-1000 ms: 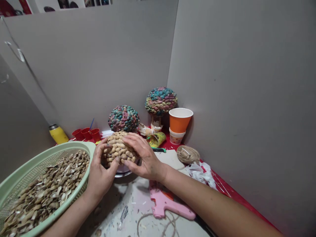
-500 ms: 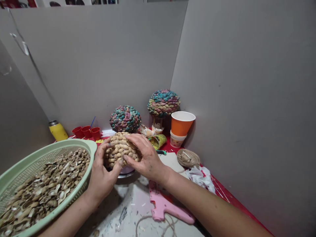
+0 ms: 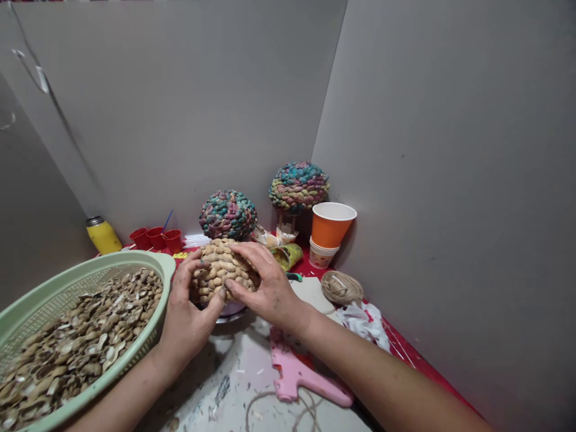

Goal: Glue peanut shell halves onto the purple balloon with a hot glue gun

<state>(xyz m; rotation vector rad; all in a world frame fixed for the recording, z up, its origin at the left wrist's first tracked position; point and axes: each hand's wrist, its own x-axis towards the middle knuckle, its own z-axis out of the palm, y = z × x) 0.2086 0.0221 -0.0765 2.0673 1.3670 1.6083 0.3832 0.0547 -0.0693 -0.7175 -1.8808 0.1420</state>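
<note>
A dome covered in rows of tan peanut shells (image 3: 219, 267) sits on a pale round base in front of me. My left hand (image 3: 191, 303) is curved around its left side, with the thumb pressed to the front. From the right, my right hand (image 3: 265, 285) cups the same dome, fingers over the top and thumb on the front near the other thumb. Part of the base is hidden by the hands. Below my right forearm, a pink glue gun (image 3: 299, 372) lies on the table.
At left stands a green basket (image 3: 168, 267) full of shell halves. Behind are two painted shell domes (image 3: 228, 214), red cups (image 3: 156, 237) and a yellow bottle (image 3: 104, 236). An orange paper cup (image 3: 332, 227), a twine coil (image 3: 342, 288) and crumpled plastic (image 3: 364, 325) lie rightward.
The view has tilted slightly downward. Both hands keep their hold on the peanut-shell dome with hardly any visible movement.
</note>
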